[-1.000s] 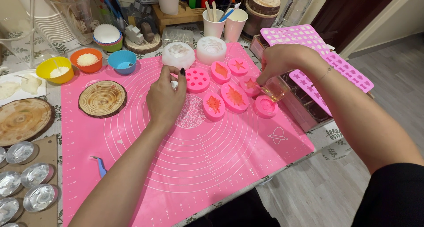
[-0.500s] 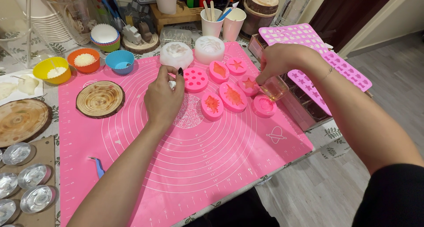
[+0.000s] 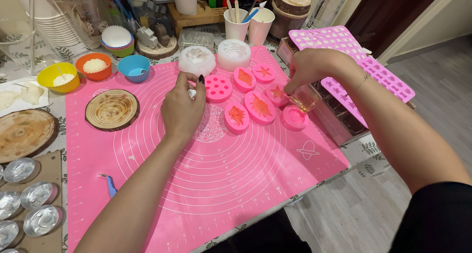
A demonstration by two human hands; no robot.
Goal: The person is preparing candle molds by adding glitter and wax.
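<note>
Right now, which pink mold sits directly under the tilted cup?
The round pink mold at the row's right end, below the small clear cup in the right hand; the others lie further left.

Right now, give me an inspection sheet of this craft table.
Surface: pink silicone mat over a leaf-print cloth.
Job's things: small clear cup tilted over round pink mould; other pink moulds show orange fill.
Clutter: coloured bowls, wood slices, metal tealight cups, tweezers.
Hands: right hand holds the cup; left hand rests on the mat, pinching something small and white.
Cables: nothing seen.
Surroundings: flat pink mould sheets, wooden floor.
</note>
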